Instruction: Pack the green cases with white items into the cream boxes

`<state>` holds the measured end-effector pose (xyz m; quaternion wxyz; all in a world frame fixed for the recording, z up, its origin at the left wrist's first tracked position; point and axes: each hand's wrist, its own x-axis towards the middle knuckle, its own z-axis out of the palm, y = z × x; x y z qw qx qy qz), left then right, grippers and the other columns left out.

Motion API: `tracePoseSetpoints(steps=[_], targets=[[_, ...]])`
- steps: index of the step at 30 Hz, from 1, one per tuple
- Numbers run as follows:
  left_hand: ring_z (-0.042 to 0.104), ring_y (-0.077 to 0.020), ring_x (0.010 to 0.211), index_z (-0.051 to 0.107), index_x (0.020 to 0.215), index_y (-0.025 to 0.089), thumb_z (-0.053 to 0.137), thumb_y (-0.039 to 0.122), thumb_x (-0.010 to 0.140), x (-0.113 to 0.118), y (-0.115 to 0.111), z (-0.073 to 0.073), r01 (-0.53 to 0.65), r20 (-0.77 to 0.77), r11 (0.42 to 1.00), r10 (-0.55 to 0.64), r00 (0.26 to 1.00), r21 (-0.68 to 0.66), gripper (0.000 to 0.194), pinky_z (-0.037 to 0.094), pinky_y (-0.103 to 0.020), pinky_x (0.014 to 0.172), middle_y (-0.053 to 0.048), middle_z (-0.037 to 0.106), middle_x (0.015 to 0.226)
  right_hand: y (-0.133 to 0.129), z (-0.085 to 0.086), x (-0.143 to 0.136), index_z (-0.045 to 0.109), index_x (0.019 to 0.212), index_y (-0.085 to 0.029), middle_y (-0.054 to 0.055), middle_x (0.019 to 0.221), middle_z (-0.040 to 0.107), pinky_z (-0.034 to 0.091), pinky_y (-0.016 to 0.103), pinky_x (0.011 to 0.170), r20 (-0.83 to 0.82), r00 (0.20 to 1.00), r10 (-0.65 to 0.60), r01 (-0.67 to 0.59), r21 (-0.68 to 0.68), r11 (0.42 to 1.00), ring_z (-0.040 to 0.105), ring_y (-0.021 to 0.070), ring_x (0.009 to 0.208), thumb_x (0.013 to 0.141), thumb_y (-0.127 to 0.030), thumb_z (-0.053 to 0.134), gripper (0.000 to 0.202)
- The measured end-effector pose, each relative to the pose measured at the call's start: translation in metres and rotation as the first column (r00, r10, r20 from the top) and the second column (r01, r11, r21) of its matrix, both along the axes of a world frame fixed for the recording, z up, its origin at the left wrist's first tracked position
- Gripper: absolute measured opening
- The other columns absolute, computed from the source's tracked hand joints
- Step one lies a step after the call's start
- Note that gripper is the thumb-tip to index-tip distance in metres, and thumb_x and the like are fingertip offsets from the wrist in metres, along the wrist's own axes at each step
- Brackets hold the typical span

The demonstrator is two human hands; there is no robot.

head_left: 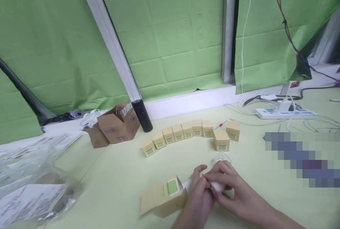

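Both my hands meet over the near part of the table, around a small white rounded object [217, 185] whose exact kind I cannot make out. My left hand [200, 195] has its fingers curled against the object's left side. From the right, my right hand [230, 183] closes its fingers on the same object and covers much of it. Just left of my hands lies an opened tan carton [159, 194] with a green label, its flap folded out. A clear, coiled or plastic-looking item [221, 157] rests right behind my fingers.
Several small tan boxes [178, 133] with green labels stand in a curved row farther back. Behind them are a black cylinder [142, 115], an open cardboard box [119, 126] and a power strip [287, 112] with loose cables. Plastic bags [39, 190] lie at the left.
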<state>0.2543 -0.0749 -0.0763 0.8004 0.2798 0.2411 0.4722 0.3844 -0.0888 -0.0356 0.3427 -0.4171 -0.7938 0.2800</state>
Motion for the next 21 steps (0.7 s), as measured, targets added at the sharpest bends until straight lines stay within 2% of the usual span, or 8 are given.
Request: tracePoseSetpoints(steps=[8, 12, 15, 21], targets=[[0.06, -0.0194, 0.084, 0.026, 0.103, 0.024, 0.046, 0.007, 0.066, -0.003, -0.002, 0.012, -0.009, -0.019, 0.999, 0.008, 1.0, -0.038, 0.045, 0.04, -0.032, 0.07, -0.006, 0.062, 0.099, -0.001, 0.0, 0.001, 0.063, 0.086, -0.025, 0.003, 0.086, 0.052, 0.046, 0.03, 0.069, -0.01, 1.0, 0.017, -0.017, -0.034, 0.999, 0.049, 0.0195, 0.087, 0.074, -0.002, 0.048, 0.03], [0.061, -0.0189, 0.079, 0.028, 0.104, 0.022, 0.05, 0.009, 0.062, -0.005, -0.002, 0.016, 0.014, -0.055, 0.998, -0.018, 0.998, -0.061, 0.048, 0.039, -0.031, 0.068, -0.004, 0.063, 0.091, 0.001, -0.005, 0.006, 0.061, 0.094, -0.026, 0.003, 0.086, 0.051, 0.046, 0.031, 0.071, 0.009, 0.999, 0.05, -0.05, 0.014, 0.999, 0.049, 0.0191, 0.085, 0.075, -0.003, 0.049, 0.032], [0.06, -0.0173, 0.074, 0.03, 0.105, 0.021, 0.05, 0.009, 0.06, -0.007, -0.002, 0.016, 0.004, -0.087, 0.998, -0.01, 0.996, -0.07, 0.051, 0.038, -0.029, 0.066, -0.003, 0.063, 0.086, 0.001, -0.007, 0.007, 0.059, 0.095, -0.025, 0.003, 0.086, 0.05, 0.045, 0.032, 0.071, 0.025, 0.998, 0.053, -0.054, 0.046, 0.998, 0.049, 0.0188, 0.084, 0.077, -0.004, 0.049, 0.029], [0.058, -0.0171, 0.073, 0.034, 0.106, 0.019, 0.05, 0.01, 0.061, -0.009, -0.001, 0.01, 0.002, -0.143, 0.999, -0.01, 0.99, -0.054, 0.049, 0.037, -0.028, 0.064, -0.003, 0.063, 0.08, 0.001, -0.004, 0.006, 0.06, 0.091, -0.024, 0.002, 0.084, 0.049, 0.045, 0.034, 0.074, 0.075, 0.996, 0.053, -0.053, -0.012, 0.999, 0.049, 0.0186, 0.084, 0.081, -0.009, 0.049, 0.021]])
